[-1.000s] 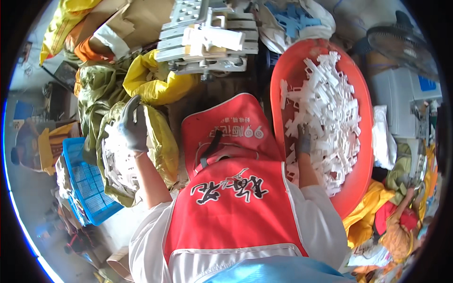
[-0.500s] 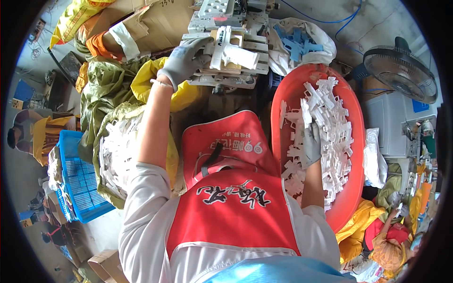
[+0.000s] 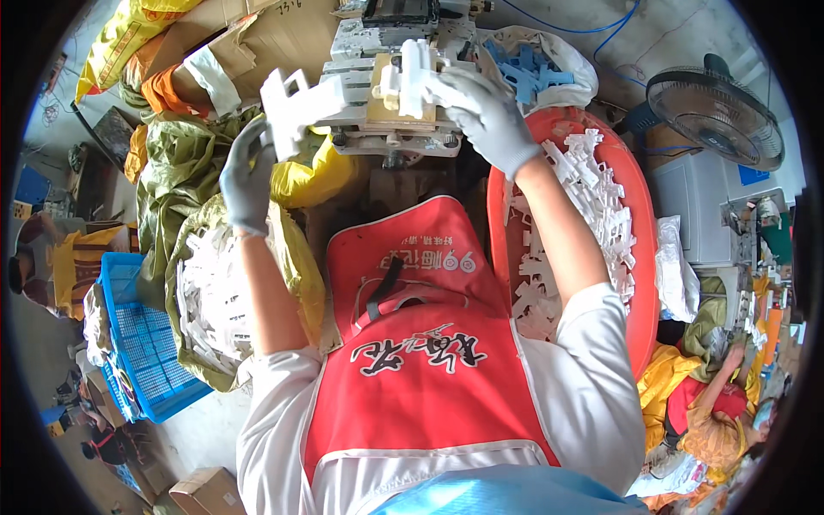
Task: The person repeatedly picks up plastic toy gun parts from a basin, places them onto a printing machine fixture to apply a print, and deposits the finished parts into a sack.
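My left hand (image 3: pixel 249 176), in a grey glove, is closed on a white plastic toy pistol (image 3: pixel 300 107), held up left of the machine. My right hand (image 3: pixel 491 120), gloved alike, grips a second white toy pistol (image 3: pixel 415 77) over the tan block (image 3: pixel 378 110) of the metal machine (image 3: pixel 354 67). Whether that pistol rests on the block or hovers just above it, I cannot tell. The right fingers partly hide it. A red tub (image 3: pixel 645 257) full of white toy pistols (image 3: pixel 592 184) stands below my right forearm.
At left, an olive sack (image 3: pixel 182 322) holds white pieces, beside a blue crate (image 3: pixel 176 403). Blue toy pistols (image 3: pixel 530 73) fill a white bag (image 3: pixel 582 73). A black fan (image 3: pixel 717 112) stands at far right. Yellow plastic (image 3: pixel 318 176) lies under my left wrist. Another person (image 3: pixel 712 425) sits lower right.
My right hand has risen from the tub to the machine with a white pistol. The left hand has drawn back leftward, now holding a pistol; the one lying on the machine has left its earlier place.
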{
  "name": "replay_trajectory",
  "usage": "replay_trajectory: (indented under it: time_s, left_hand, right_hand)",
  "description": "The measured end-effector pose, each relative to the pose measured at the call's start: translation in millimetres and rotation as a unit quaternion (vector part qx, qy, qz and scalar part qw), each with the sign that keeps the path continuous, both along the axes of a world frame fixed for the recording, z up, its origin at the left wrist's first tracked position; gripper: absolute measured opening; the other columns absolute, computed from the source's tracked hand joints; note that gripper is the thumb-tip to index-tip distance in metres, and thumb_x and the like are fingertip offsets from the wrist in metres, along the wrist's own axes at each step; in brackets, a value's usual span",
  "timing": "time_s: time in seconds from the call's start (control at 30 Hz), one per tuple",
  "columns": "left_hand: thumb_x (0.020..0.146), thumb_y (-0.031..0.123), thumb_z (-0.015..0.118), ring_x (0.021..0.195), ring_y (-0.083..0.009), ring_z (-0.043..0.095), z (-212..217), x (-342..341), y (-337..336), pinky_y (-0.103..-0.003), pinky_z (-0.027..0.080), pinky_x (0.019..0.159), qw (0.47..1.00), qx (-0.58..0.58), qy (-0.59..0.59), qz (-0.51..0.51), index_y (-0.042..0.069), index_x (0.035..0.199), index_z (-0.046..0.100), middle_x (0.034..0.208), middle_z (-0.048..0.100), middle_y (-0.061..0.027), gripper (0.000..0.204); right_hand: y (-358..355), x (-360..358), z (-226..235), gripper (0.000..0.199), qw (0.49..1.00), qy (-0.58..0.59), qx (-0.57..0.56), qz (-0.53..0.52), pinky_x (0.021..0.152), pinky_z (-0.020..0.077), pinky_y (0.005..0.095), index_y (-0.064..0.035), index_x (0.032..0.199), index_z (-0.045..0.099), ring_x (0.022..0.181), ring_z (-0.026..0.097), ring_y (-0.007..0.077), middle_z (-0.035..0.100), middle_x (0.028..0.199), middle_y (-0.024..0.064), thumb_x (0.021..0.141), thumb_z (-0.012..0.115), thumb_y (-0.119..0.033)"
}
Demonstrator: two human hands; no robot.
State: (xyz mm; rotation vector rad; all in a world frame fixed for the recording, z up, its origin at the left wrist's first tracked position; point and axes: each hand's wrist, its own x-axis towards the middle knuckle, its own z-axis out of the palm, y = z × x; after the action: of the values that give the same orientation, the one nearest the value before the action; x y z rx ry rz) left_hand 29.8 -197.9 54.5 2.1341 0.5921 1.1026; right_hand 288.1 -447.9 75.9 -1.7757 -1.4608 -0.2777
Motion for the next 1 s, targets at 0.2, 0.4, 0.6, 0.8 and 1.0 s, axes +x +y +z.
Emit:
replay_trajectory:
  time_s: [0.2, 0.4, 0.6, 0.8, 1.0]
  left_hand:
    - [0.088, 0.004, 0.057, 0.097, -0.0109, 0.06, -34, -82, 1, -0.024, 0.046, 0.087, 0.995, -0.058, -0.031, 0.08, 0.006, 0.116, 0.061, 0.11, 0.064, -0.0044, 0.028]
    - [0.088, 0.001, 0.058, 0.099, -0.0152, 0.058, -49, -97, 10, -0.027, 0.045, 0.09, 0.995, -0.071, -0.023, 0.061, 0.002, 0.12, 0.057, 0.112, 0.061, -0.0053, 0.032]
    - [0.094, 0.004, 0.041, 0.12, -0.0224, 0.046, -33, -180, 9, -0.031, 0.033, 0.106, 0.981, -0.095, 0.086, 0.146, -0.006, 0.128, 0.046, 0.135, 0.045, -0.0132, 0.036]
    - [0.091, 0.01, 0.057, 0.099, -0.018, 0.062, -48, -233, 9, -0.027, 0.052, 0.087, 0.934, 0.085, 0.104, 0.331, 0.002, 0.113, 0.062, 0.115, 0.062, -0.0083, 0.024]
    - [0.089, 0.009, 0.059, 0.1, -0.0187, 0.061, -38, -198, -3, -0.029, 0.052, 0.085, 0.927, 0.17, 0.189, 0.275, 0.001, 0.11, 0.062, 0.114, 0.062, -0.009, 0.022]
  right_hand:
    - [15, -13, 5, 0.041, 0.99, -0.105, -0.092, -0.036, 0.097, 0.0428, 0.0374, -0.0169, 0.122, 0.056, 0.116, 0.051, 0.0276, 0.055, 0.125, 0.0067, 0.081, 0.061, -0.014]
    - [-3, 15, 1, 0.04, 0.989, -0.143, -0.02, 0.025, 0.093, 0.0435, 0.0379, -0.008, 0.122, 0.054, 0.112, 0.054, 0.03, 0.058, 0.118, 0.0132, 0.089, 0.058, -0.029]
    - [-131, 27, -99, 0.019, 0.942, 0.158, -0.011, -0.296, 0.064, 0.0445, 0.0395, -0.0048, 0.084, 0.048, 0.069, 0.057, 0.0295, 0.056, 0.074, 0.0117, 0.083, 0.059, -0.02]
    - [-234, 8, -253, 0.035, 0.815, 0.331, -0.275, -0.388, 0.07, 0.0463, 0.0376, -0.002, 0.087, 0.057, 0.074, 0.059, 0.0229, 0.059, 0.075, 0.0137, 0.081, 0.064, -0.036]
    - [-174, 10, -350, 0.052, 0.783, 0.427, -0.246, -0.379, 0.097, 0.0422, 0.0425, -0.0086, 0.12, 0.055, 0.116, 0.052, 0.0353, 0.056, 0.122, 0.0181, 0.082, 0.056, -0.045]
